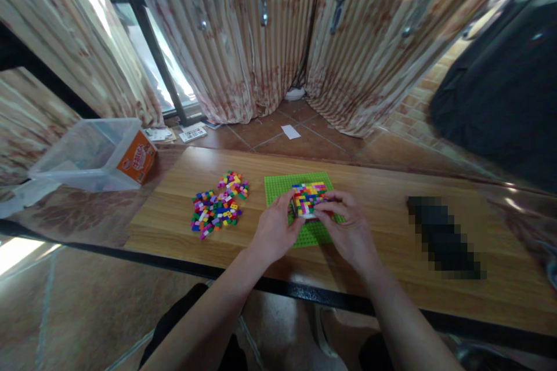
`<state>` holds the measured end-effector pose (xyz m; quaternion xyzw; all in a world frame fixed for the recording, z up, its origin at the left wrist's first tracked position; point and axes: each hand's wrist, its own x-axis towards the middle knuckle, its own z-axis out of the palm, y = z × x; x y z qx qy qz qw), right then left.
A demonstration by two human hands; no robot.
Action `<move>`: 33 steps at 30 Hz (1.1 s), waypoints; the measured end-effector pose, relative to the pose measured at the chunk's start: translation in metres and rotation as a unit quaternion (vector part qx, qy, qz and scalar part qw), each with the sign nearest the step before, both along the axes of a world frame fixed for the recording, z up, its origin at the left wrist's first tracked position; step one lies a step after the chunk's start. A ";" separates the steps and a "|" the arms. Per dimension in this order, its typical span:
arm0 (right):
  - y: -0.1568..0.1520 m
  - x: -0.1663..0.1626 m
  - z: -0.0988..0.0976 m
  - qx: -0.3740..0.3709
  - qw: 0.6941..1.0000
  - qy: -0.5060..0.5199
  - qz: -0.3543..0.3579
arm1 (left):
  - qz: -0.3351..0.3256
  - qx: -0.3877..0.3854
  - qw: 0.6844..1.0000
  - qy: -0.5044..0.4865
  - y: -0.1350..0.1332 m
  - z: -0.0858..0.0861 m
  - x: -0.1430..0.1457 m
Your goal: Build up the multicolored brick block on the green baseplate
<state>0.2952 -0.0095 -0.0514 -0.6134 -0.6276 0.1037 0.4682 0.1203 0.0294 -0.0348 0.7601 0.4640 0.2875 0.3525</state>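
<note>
My left hand point(274, 233) and right hand point(350, 235) are gripping the brick block point(308, 197) between them; I am judging that seating it needs an even press.

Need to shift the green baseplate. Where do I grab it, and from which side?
Probably its far left corner, coming from the left. The green baseplate lies flat on the wooden table, and that strip is bare studs; the multicoloured brick block and the left hand and right hand crowd its near and right parts.
</note>
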 end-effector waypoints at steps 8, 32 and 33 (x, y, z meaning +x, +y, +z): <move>-0.008 0.002 -0.002 0.039 0.992 -0.123 0.017 | 0.014 0.026 1.000 -0.008 -0.002 -0.004 0.005; -0.010 -0.015 0.003 -0.139 0.980 0.095 -0.108 | 0.057 -0.016 0.995 -0.083 0.008 -0.008 0.009; -0.010 -0.016 0.003 -0.146 0.980 0.088 -0.107 | 0.059 -0.015 0.995 -0.083 0.008 -0.007 0.008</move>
